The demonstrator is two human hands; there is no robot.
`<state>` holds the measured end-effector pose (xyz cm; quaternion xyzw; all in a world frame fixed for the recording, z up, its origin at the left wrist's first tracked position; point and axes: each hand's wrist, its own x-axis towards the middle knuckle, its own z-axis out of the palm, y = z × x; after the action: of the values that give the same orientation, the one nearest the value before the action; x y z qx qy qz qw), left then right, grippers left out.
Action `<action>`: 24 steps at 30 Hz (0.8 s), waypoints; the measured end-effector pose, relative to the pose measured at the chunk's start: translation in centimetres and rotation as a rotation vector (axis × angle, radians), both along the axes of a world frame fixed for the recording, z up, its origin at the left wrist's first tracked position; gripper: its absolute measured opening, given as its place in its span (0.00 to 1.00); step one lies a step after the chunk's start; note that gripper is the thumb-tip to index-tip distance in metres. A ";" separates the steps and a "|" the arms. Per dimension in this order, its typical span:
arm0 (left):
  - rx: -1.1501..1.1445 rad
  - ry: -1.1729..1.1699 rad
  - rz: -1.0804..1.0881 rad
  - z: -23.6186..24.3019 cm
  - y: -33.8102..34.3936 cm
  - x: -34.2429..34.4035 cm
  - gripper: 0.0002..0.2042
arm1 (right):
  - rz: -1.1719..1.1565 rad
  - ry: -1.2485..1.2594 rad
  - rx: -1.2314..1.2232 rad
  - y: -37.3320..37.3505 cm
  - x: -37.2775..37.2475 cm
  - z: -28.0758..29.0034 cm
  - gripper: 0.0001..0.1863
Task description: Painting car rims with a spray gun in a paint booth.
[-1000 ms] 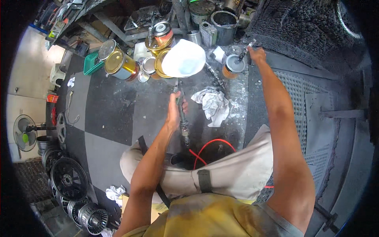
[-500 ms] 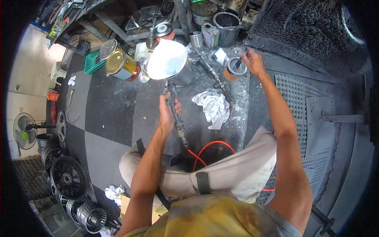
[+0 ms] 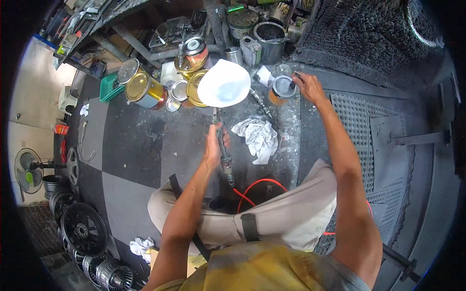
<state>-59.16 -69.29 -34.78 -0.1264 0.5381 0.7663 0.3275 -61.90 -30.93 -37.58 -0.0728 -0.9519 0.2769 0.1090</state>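
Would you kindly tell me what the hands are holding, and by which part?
The left hand grips the spray gun by its handle; the right hand holds a dark tool by its upper end, at the open can.

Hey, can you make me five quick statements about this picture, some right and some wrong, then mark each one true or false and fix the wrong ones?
1. The left hand holds a dark tool joined to a hose. True.
2. The hose is blue. False: the hose is red.
3. The right hand holds a dark stick at a small can. True.
4. The crumpled white sheet lies to the left of the left hand. False: the sheet lies to its right.
5. Several wheels appear at the lower left, below the fan in the view. True.
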 end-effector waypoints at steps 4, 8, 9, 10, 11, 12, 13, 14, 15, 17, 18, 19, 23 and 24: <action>0.009 -0.008 -0.011 -0.5 0.1 0.5 0.18 | 0.050 0.097 -0.084 -1.3 -0.2 1.0 0.15; -0.033 0.026 -0.010 -0.2 0.7 1.0 0.17 | 0.005 -0.148 -0.106 -1.9 -0.6 2.9 0.14; -0.046 0.027 -0.011 0.0 1.0 1.2 0.17 | 0.012 -0.174 -0.015 -1.4 -0.6 3.1 0.14; -0.060 0.031 -0.010 0.1 1.2 1.2 0.16 | 0.021 -0.196 0.074 -1.0 -0.9 3.1 0.14; -0.052 0.035 -0.003 0.0 1.3 1.3 0.16 | 0.026 -0.192 0.083 -0.7 -1.0 2.6 0.14; -0.057 0.029 -0.021 -0.3 1.4 1.4 0.16 | 0.048 -0.108 -0.010 -0.5 -0.9 1.5 0.14; -0.061 0.025 -0.040 -0.7 1.4 1.4 0.16 | 0.070 -0.023 -0.102 -0.5 -0.8 0.6 0.14; -0.066 0.020 -0.059 -1.0 1.5 1.3 0.16 | 0.092 0.061 -0.195 0.0 -1.0 0.0 0.14; -0.064 0.023 -0.052 -1.1 1.5 1.4 0.16 | 0.099 0.062 -0.193 0.2 -1.3 0.2 0.14; -0.068 0.007 -0.058 -1.4 1.7 1.6 0.16 | 0.039 -0.124 -0.086 0.7 -1.7 0.5 0.14; -0.070 -0.004 -0.064 -1.3 1.7 1.7 0.16 | 0.005 -0.219 -0.033 0.6 -1.7 0.8 0.14; -0.068 -0.005 -0.064 -1.1 1.7 1.7 0.16 | 0.005 -0.220 -0.031 0.5 -1.8 1.1 0.14; -0.078 -0.006 -0.070 -0.7 1.8 1.9 0.16 | 0.038 -0.131 0.144 -0.4 -1.9 1.6 0.14; -0.069 -0.007 -0.062 -0.8 1.9 2.0 0.16 | 0.039 -0.161 0.015 -0.4 -1.9 1.7 0.14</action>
<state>-57.18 -67.36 -35.54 -0.1238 0.5669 0.7362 0.3484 -63.78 -31.35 -35.92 -0.0755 -0.9609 0.2649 0.0274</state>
